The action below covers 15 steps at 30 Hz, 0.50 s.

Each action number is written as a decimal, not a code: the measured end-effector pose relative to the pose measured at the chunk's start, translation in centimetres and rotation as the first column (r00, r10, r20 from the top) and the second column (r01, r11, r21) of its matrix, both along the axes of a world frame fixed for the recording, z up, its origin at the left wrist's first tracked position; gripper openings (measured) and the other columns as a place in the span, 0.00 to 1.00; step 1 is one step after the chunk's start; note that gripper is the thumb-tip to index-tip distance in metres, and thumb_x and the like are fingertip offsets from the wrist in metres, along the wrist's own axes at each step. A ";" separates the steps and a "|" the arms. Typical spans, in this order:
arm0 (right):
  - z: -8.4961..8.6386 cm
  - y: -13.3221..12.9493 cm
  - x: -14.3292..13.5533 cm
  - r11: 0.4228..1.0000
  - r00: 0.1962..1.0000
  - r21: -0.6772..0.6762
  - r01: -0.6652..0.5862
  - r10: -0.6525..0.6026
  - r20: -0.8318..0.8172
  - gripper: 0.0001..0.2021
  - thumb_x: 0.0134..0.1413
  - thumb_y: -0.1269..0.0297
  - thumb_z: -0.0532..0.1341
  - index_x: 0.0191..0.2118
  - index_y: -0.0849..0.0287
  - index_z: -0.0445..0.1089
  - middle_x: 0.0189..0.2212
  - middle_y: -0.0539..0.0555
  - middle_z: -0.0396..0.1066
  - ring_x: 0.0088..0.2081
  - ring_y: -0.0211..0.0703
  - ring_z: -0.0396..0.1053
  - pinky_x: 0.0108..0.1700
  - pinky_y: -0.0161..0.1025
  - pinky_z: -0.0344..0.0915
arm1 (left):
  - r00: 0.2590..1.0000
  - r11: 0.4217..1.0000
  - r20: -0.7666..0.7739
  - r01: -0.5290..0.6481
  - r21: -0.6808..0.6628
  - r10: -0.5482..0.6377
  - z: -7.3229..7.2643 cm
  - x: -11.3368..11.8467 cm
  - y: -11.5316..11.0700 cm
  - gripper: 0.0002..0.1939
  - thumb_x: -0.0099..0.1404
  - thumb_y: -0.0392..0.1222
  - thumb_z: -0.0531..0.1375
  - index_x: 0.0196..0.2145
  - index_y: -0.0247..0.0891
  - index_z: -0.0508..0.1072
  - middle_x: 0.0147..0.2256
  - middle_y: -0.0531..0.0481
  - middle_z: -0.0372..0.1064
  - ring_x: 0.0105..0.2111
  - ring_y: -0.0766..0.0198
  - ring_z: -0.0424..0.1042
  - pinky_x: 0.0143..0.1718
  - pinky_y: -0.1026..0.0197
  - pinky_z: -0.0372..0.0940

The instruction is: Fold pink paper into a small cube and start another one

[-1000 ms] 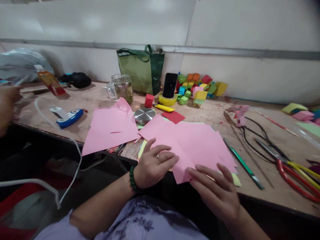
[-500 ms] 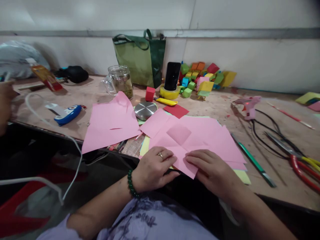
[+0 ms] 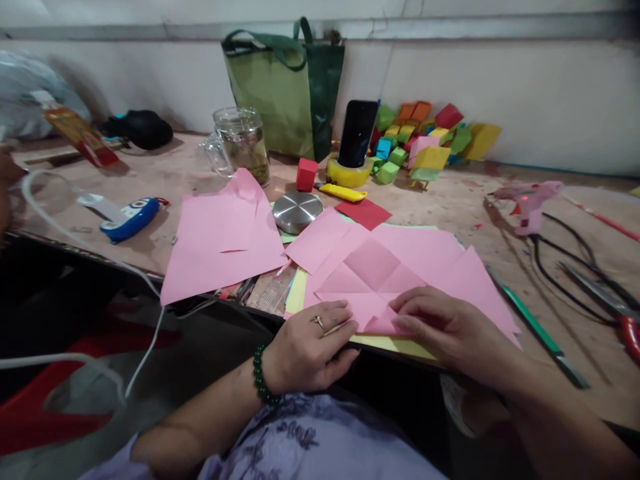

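A creased square of pink paper (image 3: 379,263) lies at the table's front edge, on a stack of pink and yellow sheets. Its near corner is folded back toward the middle. My right hand (image 3: 450,327) pinches the folded near edge between thumb and fingers. On the left of the fold, my left hand (image 3: 313,347) rests its fingertips on the paper, thumb apart below them. A larger pink sheet (image 3: 220,247) with a slit lies to the left. Beyond the square are a round metal disc (image 3: 298,212) and a red paper square (image 3: 364,213).
A green pencil-like tool (image 3: 537,327), scissors (image 3: 595,287) and a pink glue gun (image 3: 530,203) lie at right. At the back stand a glass mug (image 3: 243,143), a green bag (image 3: 273,93), a phone (image 3: 357,133) and several paper cubes (image 3: 417,137). Another person's hand (image 3: 7,170) shows far left.
The near corner, which pointed toward me, is now folded up and back. My right hand has shifted from lying on the paper to pinching the fold. The view has moved slightly.
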State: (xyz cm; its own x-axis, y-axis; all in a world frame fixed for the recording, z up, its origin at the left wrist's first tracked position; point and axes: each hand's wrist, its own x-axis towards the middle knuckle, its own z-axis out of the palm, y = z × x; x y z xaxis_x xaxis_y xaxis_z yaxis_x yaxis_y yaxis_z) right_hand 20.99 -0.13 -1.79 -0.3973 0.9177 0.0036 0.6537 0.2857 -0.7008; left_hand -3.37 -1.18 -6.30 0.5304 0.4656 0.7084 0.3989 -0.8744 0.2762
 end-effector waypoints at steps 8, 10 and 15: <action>-0.9 0.4 -0.8 0.989 0.981 0.129 0.077 -0.097 0.165 0.11 0.60 0.58 0.56 0.31 0.56 0.70 0.33 0.53 0.70 0.34 0.42 0.69 0.36 0.40 0.67 | 0.998 1.000 0.061 0.025 -0.006 -0.024 -0.5 0.0 0.1 0.13 0.60 0.35 0.60 0.43 0.26 0.71 0.39 0.36 0.74 0.47 0.54 0.73 0.49 0.53 0.72; -1.2 0.4 -0.9 0.978 0.971 0.189 0.091 -0.129 0.199 0.11 0.60 0.58 0.56 0.30 0.55 0.70 0.33 0.53 0.69 0.34 0.42 0.69 0.35 0.40 0.66 | 0.997 0.999 0.065 0.035 0.002 -0.035 -0.5 0.0 0.1 0.13 0.59 0.34 0.60 0.42 0.25 0.71 0.39 0.36 0.74 0.47 0.54 0.73 0.50 0.54 0.71; -1.8 0.2 -1.0 0.947 0.963 0.308 0.089 -0.161 0.216 0.10 0.59 0.58 0.58 0.30 0.56 0.69 0.33 0.53 0.69 0.34 0.41 0.69 0.34 0.38 0.66 | 0.997 0.999 0.064 0.036 -0.011 -0.036 -0.2 0.0 0.2 0.12 0.60 0.34 0.58 0.42 0.26 0.71 0.38 0.37 0.74 0.46 0.55 0.74 0.49 0.55 0.72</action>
State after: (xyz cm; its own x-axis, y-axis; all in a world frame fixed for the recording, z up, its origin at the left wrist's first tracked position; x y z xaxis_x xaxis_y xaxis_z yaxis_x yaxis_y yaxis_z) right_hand 20.02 0.08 -3.56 -0.3019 0.9320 0.2004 0.8329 0.3601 -0.4203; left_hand -3.33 -0.93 -6.49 0.5008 0.4558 0.7358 0.3485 -0.8843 0.3106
